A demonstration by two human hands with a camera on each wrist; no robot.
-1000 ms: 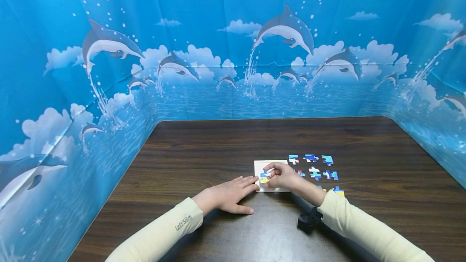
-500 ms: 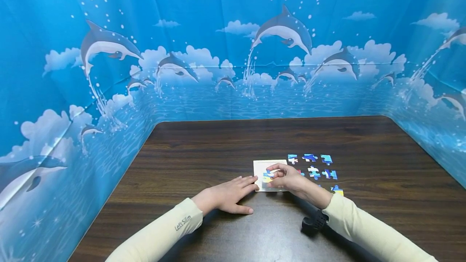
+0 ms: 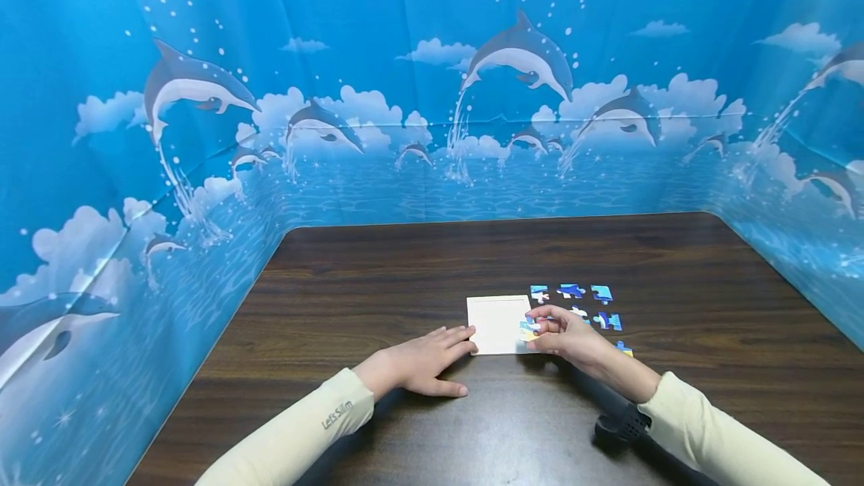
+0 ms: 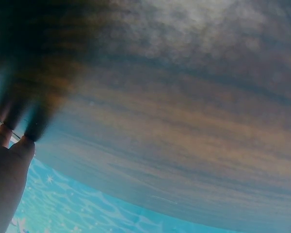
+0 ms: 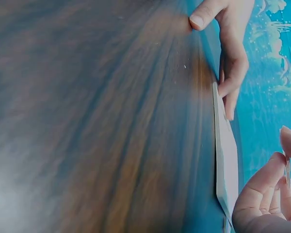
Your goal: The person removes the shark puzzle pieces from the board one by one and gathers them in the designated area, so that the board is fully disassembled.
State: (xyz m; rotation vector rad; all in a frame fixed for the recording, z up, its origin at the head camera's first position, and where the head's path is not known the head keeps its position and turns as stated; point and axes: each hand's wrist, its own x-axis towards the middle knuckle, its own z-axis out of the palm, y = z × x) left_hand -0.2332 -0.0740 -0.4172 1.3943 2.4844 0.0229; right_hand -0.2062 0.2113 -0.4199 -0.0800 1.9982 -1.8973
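My right hand (image 3: 565,334) pinches a blue and yellow puzzle piece (image 3: 528,329) between thumb and fingers, over the right edge of a square white puzzle tray (image 3: 496,321). In the right wrist view that piece (image 5: 288,170) appears edge-on, raised above the tray (image 5: 225,150). My left hand (image 3: 428,362) lies with fingers stretched out, fingertips right at the tray's left edge. The bare white bottom of the tray shows inside its raised border. Only some fingers of the left hand (image 4: 12,160) enter the left wrist view, at its lower left.
Right of the tray several loose puzzle pieces (image 3: 571,291) lie in rows on the dark wooden table (image 3: 378,268), some partly behind the right hand. A black wrist camera (image 3: 622,426) hangs under the right sleeve. Behind the table stands a blue dolphin-print curtain (image 3: 378,58).
The right hand has moved right with the puzzle piece, from over the left part of the tray to its right edge. The left hand stays at the tray's left edge.
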